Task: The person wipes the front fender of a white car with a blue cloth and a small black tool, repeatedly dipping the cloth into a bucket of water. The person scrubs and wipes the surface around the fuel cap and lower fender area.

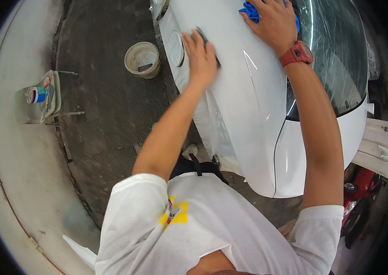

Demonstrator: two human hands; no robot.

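Observation:
The white car body (244, 110) stretches out ahead of me, its dark window (336, 59) to the right. My left hand (201, 62), slightly smeared by motion, presses a dark flat pad (217, 58) against the white panel; most of the pad lies under my fingers, so its exact kind is hidden. A bunched blue cloth (250, 11) sits beneath my right hand (274, 25), higher up by the window edge. The fingers of that hand curl over the cloth, and some run past the top of the view. A red watch (299, 52) is on my right wrist.
On the dark textured floor (95, 50) left of the car stands a pale bucket (130, 66) with a dark block inside. Against the left wall is a chair (57, 94) bearing a blue-and-white tub (39, 95). A red vehicle (362, 183) shows at lower right.

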